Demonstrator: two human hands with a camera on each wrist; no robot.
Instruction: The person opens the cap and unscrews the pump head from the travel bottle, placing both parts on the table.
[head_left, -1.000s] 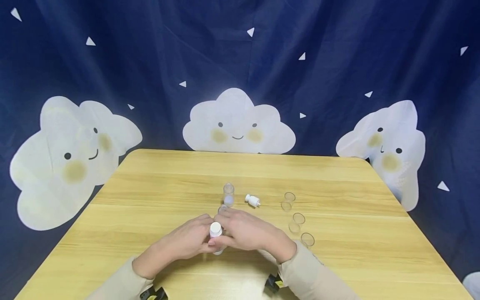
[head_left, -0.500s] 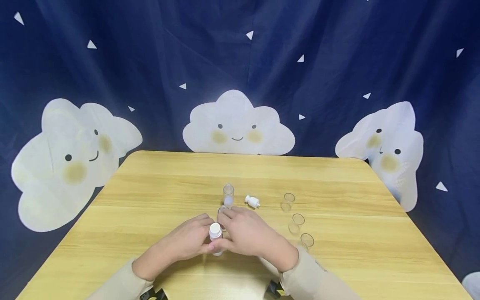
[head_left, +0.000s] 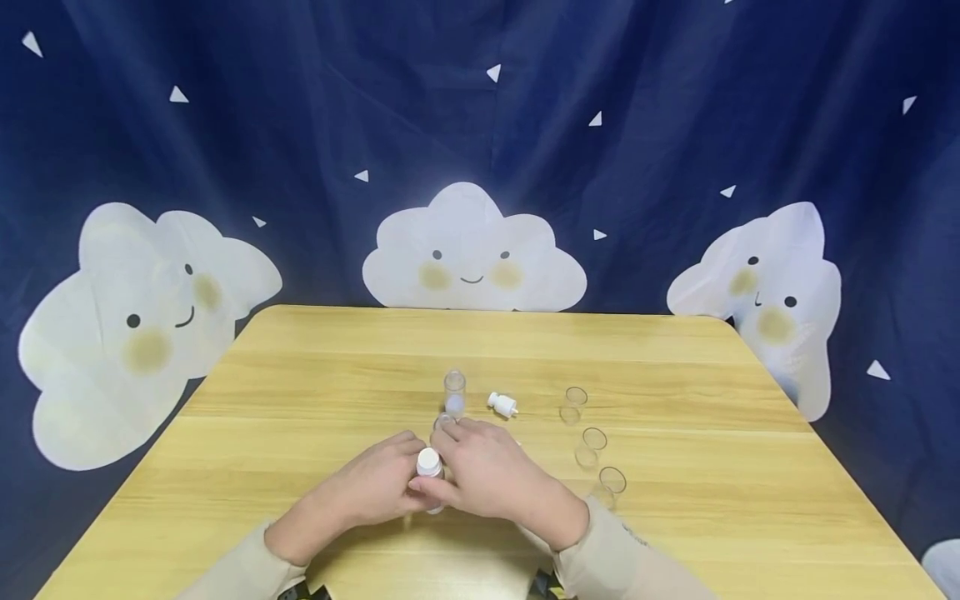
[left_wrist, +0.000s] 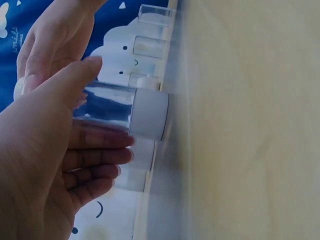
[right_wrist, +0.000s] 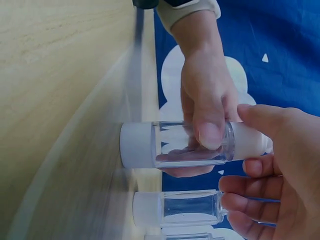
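Observation:
A small clear pump bottle [head_left: 429,465] with a white base and white top stands upright between both hands. My left hand [head_left: 375,483] grips its clear body; in the right wrist view the left thumb presses along the side. My right hand [head_left: 491,471] pinches the white pump top [right_wrist: 246,140] between thumb and forefinger, its other fingers loosely bent. In the left wrist view the bottle's white base [left_wrist: 150,114] is close to the tabletop. Behind the hands are two more clear bottles, the far bottle [head_left: 454,393] in plain sight and the nearer bottle [head_left: 442,421] partly covered by my right hand.
A white pump top [head_left: 502,405] lies on its side on the wooden table [head_left: 315,383]. To the right, a far clear cap [head_left: 573,406], a middle clear cap [head_left: 591,448] and a near clear cap [head_left: 611,481] form a row. A cloud-print curtain [head_left: 480,108] hangs behind.
Both hands stay on the same bottle. My right thumb has shifted slightly across the white top, and a small white tip now shows just behind the right hand.

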